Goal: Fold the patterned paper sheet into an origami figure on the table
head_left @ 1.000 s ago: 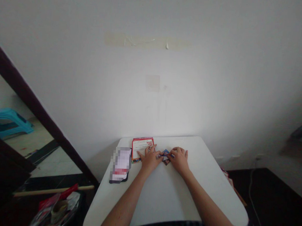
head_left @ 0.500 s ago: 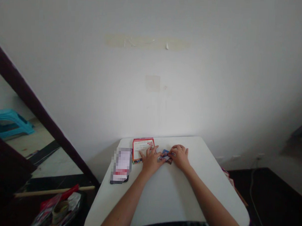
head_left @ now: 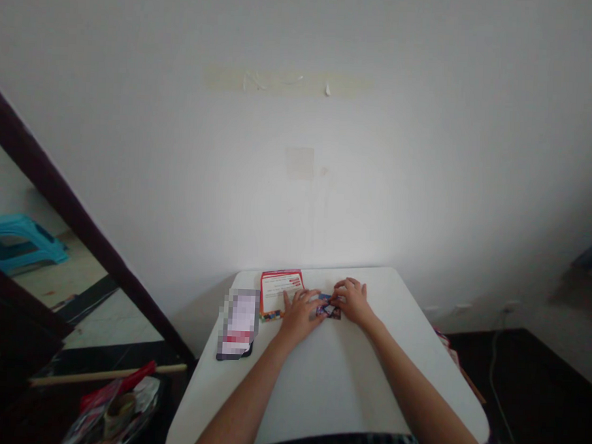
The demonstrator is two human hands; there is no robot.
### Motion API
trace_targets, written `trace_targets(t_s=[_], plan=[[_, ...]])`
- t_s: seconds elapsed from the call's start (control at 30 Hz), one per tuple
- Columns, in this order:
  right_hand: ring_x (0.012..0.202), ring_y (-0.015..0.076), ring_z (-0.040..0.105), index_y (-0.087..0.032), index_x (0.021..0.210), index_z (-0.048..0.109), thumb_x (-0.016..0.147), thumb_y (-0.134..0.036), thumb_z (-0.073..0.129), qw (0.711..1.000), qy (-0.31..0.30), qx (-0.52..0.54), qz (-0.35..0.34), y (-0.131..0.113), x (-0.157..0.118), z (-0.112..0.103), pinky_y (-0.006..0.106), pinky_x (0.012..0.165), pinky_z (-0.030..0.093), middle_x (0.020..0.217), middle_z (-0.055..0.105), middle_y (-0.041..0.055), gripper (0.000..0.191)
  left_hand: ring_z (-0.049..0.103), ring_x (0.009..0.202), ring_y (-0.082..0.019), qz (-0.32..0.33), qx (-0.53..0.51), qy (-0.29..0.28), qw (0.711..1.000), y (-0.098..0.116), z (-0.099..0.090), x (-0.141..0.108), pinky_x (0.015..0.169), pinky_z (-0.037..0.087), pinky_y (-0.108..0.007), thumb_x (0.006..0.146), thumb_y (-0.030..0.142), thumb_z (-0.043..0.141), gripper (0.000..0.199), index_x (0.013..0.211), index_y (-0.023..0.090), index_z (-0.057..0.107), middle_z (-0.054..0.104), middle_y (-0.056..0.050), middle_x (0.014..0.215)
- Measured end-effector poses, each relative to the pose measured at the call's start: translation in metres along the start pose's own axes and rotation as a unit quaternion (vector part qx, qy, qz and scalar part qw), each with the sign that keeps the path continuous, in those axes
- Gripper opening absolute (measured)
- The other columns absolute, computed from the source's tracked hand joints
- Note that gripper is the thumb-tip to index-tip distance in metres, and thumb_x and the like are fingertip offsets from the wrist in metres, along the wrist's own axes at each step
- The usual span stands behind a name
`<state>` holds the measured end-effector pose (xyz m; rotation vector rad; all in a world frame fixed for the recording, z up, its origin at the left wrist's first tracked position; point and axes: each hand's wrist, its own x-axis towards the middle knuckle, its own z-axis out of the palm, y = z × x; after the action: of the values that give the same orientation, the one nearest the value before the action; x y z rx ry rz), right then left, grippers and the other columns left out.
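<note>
A small picture piece (head_left: 329, 309), blue at the top and dark below, lies flat on the white table (head_left: 328, 387) between my hands. My left hand (head_left: 300, 314) has its fingers spread, their tips at the left edge of the piece, and it partly covers a red-bordered printed booklet (head_left: 277, 296). From the right, my right hand (head_left: 353, 301) reaches the upper right of the piece with bent fingers drawn together at the tips. Whether those fingertips pinch the piece or only press on it is too small to tell.
A phone (head_left: 240, 324), blurred out, lies at the table's left side. The wall (head_left: 296, 215) rises behind the table. A bin with bags and a cardboard roll (head_left: 119, 414) stands at lower left, a blue stool (head_left: 23, 239) farther left.
The small piece has turned to lie straighter and shifted slightly right. My left hand has moved a little to the right with its fingers farther forward; my right hand has moved slightly up.
</note>
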<state>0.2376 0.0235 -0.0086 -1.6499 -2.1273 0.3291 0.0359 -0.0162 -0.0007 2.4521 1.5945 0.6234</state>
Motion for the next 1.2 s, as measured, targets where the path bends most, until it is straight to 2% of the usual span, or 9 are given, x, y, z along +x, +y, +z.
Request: trace_targets(t_s=[0.17,0.37,0.8,0.9,1.07,1.2], plan=[[0.135,0.0284,0.027,-0.035,0.087,0.072,0.082,-0.028,0.065,1.0,0.005,0.001,-0.023,0.007,0.008,0.0,0.07,0.106,0.01,0.125,0.057,-0.0019,0.012,0.039,0.128,-0.026,0.035,-0.017,-0.022,0.999,0.002,-0.004,-0.003,0.112,-0.006,-0.068,0.09,0.047,0.053,0.028,0.113,0.041,0.067,0.063,0.003,0.127],[0.135,0.0279,0.028,-0.036,0.085,0.073,0.081,-0.03,0.067,0.999,0.004,0.01,-0.032,0.013,0.015,0.003,0.069,0.107,0.01,0.125,0.058,-0.0021,0.01,0.041,0.126,-0.024,0.047,-0.009,-0.019,0.999,0.0,-0.006,-0.004,0.111,-0.008,-0.07,0.092,0.051,0.047,0.028,0.115,0.049,0.064,0.066,0.007,0.123],[0.134,0.0273,0.031,-0.036,0.088,0.073,0.08,-0.033,0.068,0.999,0.021,0.0,-0.036,0.015,0.009,0.004,0.064,0.109,0.013,0.124,0.059,-0.0011,0.009,0.042,0.126,-0.025,0.061,0.02,-0.021,0.998,0.003,-0.01,-0.008,0.11,-0.015,-0.07,0.092,0.044,0.051,0.031,0.121,0.05,0.06,0.065,0.007,0.125],[0.131,0.0264,0.035,-0.035,0.09,0.073,0.08,-0.036,0.067,0.998,0.047,0.005,-0.029,0.015,0.007,0.005,0.058,0.111,0.015,0.121,0.061,-0.0002,0.011,0.043,0.126,-0.025,0.063,0.019,-0.019,0.998,0.003,-0.01,-0.009,0.109,-0.016,-0.07,0.092,0.044,0.052,0.031,0.121,0.049,0.06,0.066,0.007,0.125],[0.119,0.022,0.048,-0.029,0.099,0.073,0.08,-0.033,0.067,0.992,0.109,0.056,-0.016,0.016,0.006,0.008,0.041,0.107,0.031,0.115,0.064,0.0038,0.021,0.044,0.124,-0.026,0.057,0.021,-0.012,0.998,0.004,-0.009,-0.009,0.108,-0.016,-0.071,0.09,0.044,0.054,0.029,0.118,0.049,0.061,0.065,0.007,0.125],[0.118,0.0219,0.048,-0.026,0.084,0.075,0.081,-0.031,0.063,0.987,0.131,0.085,-0.027,0.02,-0.003,0.014,0.036,0.104,0.036,0.112,0.065,0.004,0.014,0.044,0.124,-0.026,0.055,0.015,-0.008,0.998,0.004,-0.008,-0.008,0.108,-0.017,-0.07,0.091,0.046,0.051,0.028,0.117,0.048,0.063,0.065,0.007,0.125]])
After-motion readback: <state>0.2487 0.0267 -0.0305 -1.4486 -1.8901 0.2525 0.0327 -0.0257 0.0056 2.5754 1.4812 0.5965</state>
